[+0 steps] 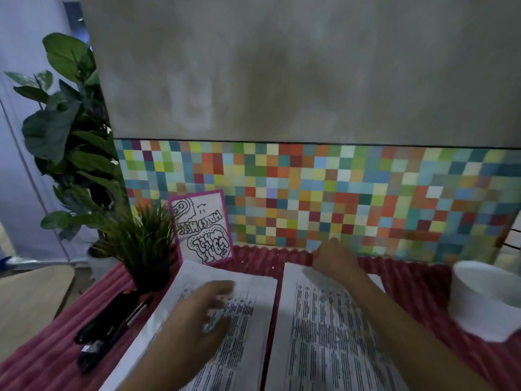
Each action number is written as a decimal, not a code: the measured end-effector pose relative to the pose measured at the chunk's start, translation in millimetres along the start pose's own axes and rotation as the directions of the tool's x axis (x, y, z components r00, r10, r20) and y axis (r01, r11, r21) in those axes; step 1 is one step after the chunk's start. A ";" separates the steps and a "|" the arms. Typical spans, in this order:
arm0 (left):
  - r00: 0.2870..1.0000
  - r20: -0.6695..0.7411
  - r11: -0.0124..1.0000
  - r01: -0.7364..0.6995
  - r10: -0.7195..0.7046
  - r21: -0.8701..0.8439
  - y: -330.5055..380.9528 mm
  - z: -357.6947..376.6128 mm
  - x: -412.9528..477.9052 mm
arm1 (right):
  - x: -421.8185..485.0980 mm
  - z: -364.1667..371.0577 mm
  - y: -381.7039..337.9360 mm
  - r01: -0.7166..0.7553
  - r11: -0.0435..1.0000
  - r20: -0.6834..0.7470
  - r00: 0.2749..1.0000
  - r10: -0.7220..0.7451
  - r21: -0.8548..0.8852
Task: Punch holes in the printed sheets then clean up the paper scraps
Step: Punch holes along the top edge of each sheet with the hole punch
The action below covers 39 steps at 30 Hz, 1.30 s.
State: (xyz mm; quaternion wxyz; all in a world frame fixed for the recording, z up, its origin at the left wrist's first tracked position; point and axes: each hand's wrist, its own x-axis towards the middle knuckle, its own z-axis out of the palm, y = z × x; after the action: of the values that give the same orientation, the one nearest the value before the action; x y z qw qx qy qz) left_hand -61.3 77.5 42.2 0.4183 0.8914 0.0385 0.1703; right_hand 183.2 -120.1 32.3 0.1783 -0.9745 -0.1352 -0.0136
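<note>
Bottom centre of frame: two printed sheets side by side on the red ribbed tabletop (48,362), both hands on them.

Lower left, a black hole punch (107,325) lies beside the left sheet (197,275). Left hand (203,314), blurred, sits over that sheet with fingers loosely apart. Right sheet (332,334) lies just beside it. Right hand (334,259) is at its far edge, fingers curled; cannot tell whether they pinch anything. A white paper scrap (273,267) lies nearby. White cup (485,303) at right; grass plant (143,238) and pink-edged card (203,227) behind; tiled panel (338,193) farthest.
</note>
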 end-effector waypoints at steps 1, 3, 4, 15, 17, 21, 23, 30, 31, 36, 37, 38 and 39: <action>0.999 0.011 0.998 -0.036 0.035 0.051 14.0 20.8 9.8 | -2.1 7.4 4.3 0.007 1.000 0.032 0.999 -0.008 0.016; 0.999 0.052 0.994 -0.015 0.009 0.109 12.9 70.0 41.3 | -2.4 21.1 11.1 -0.001 0.998 0.093 0.996 -0.005 0.070; 0.999 0.038 0.997 0.012 -0.015 0.073 9.9 91.4 59.8 | 1.5 27.5 14.3 -0.011 0.995 0.100 0.995 0.002 0.095; 0.967 -0.162 0.975 0.212 -0.199 0.070 -9.0 146.5 124.6 | 14.5 43.6 27.0 -0.046 0.985 -0.071 0.996 0.059 0.166; 0.961 -0.234 0.983 0.167 -0.147 0.070 -8.9 146.7 122.0 | 14.1 42.4 25.5 -0.037 0.979 -0.107 0.992 0.060 0.201; 0.963 -0.246 0.985 0.137 -0.107 0.109 -16.3 152.0 123.5 | 12.5 40.5 24.5 -0.053 0.976 -0.097 0.993 0.074 0.209; 0.969 -0.229 0.980 0.131 -0.095 0.150 -18.5 152.5 124.6 | 13.5 39.3 26.2 -0.057 0.974 -0.115 0.990 0.084 0.218; 0.966 -0.241 0.976 0.136 -0.092 0.172 -18.7 153.7 124.1 | 15.6 35.8 30.9 -0.022 0.958 -0.155 0.986 0.069 0.286; 0.966 -0.245 0.977 0.130 -0.086 0.168 -18.7 154.2 124.6 | 15.7 36.2 31.1 -0.017 0.958 -0.157 0.986 0.064 0.285; 0.960 -0.266 0.988 0.114 -0.083 0.103 -16.0 154.5 124.9 | 13.5 33.9 29.8 0.010 0.960 -0.169 0.985 0.039 0.280; 0.959 -0.273 0.990 0.103 -0.073 0.096 -16.2 155.3 124.9 | 13.3 33.5 29.3 0.010 0.959 -0.167 0.985 0.040 0.284; 0.958 -0.279 0.991 0.094 -0.064 0.095 -16.7 156.0 125.1 | 12.9 32.2 28.7 0.014 0.958 -0.166 0.985 0.036 0.287; 0.958 -0.279 0.991 0.094 -0.064 0.098 -16.8 156.4 125.1 | 12.9 32.3 28.2 0.016 0.957 -0.165 0.986 0.034 0.290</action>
State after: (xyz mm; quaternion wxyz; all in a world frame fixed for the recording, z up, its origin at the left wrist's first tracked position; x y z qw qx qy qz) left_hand 110.0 0.2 -29.2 0.3657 0.8785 0.1410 0.2733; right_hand 202.5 -130.8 -6.6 0.3300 -0.9338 -0.1158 -0.0750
